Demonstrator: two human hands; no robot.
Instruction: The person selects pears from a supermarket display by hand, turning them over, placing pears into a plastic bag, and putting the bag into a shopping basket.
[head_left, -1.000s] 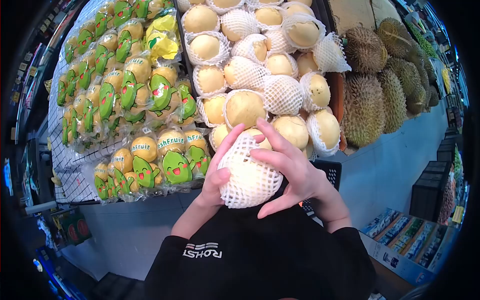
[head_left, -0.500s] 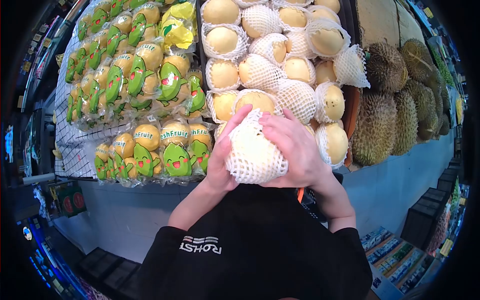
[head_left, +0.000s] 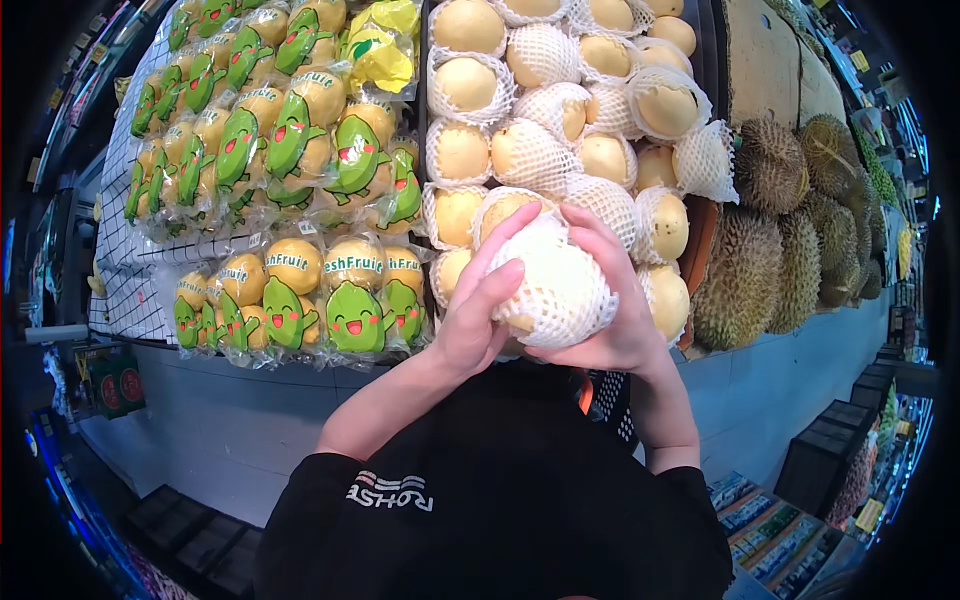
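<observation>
Between my two hands is a round, pale-yellow fruit in a white foam net (head_left: 555, 290), lifted above the edge of the fruit display. My left hand (head_left: 478, 315) is wrapped around its left side, thumb lying across the net. On the opposite side my right hand (head_left: 628, 305) grips it, fingers curled over the far right part. The net covers most of the fruit, with a bit of yellow skin showing at its lower left. Just beyond my fingers lie several more yellow fruits in foam nets (head_left: 463, 150), packed in rows in a dark-edged bin.
On the left, bagged yellow fruits (head_left: 354, 265) with green cartoon prints sit in rows on a checked cloth (head_left: 115, 290). Spiky durians (head_left: 738, 280) are piled to the right, beside cardboard (head_left: 760, 70). Dark crates (head_left: 825, 450) stand on the lower right.
The netted fruit has moved slightly right in view and been turned. My left thumb now lies across its near side; my right hand has shifted from its top to its right side.
</observation>
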